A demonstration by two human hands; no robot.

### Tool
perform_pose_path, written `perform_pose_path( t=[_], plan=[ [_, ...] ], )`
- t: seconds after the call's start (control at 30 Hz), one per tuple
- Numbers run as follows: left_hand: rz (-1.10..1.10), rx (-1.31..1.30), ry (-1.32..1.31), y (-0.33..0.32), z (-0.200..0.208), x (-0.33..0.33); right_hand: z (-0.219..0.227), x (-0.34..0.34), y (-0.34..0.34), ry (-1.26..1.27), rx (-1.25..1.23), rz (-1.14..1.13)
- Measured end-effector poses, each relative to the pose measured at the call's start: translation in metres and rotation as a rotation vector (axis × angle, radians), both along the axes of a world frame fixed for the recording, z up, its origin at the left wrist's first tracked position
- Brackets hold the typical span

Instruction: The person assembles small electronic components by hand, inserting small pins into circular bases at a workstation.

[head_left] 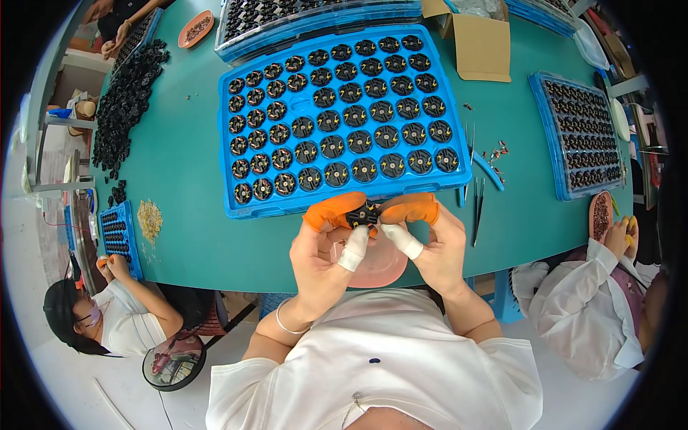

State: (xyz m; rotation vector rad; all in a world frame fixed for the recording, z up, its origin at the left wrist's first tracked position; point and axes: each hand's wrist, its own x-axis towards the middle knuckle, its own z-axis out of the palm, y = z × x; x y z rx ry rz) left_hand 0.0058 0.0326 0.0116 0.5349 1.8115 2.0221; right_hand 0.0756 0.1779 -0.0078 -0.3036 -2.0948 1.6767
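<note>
Part, black and small, sits at the centre of the frame (363,216), just below the blue tray (297,109). The left grip (322,247) pinches its left side, and the right grip (436,240) pinches its right edge, both with covered fingertips. It looks light and stiff, probably hard plastic; any fine metal or wire on it would likely bend easily, so the outer rim seems the safest hold. Its underside and much of its edge are hidden by fingers; details between the fingertips are too small to make out. Hands partly cover the pink bowl (380,271) beneath.
</note>
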Motion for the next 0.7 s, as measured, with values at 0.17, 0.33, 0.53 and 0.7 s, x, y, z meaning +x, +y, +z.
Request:
perform_pose_path(
  t=[0.17,0.33,0.53,0.7],
  plan=[
    [-0.005,0.024,-0.069,0.001,0.006,-0.001,-0.009,-0.002,-0.003,-0.004,-0.242,0.062],
    [-0.099,0.04,-0.198,-0.004,0.007,-0.009,-0.011,-0.005,-0.002,0.001,-0.583,0.147],
    [-0.041,0.084,-0.276,-0.001,0.011,-0.009,-0.008,-0.008,0.0,0.013,-0.667,0.151],
    [-0.076,0.003,-0.137,-0.003,0.008,-0.004,-0.012,-0.004,0.002,-0.002,-0.615,0.166]
  ],
)
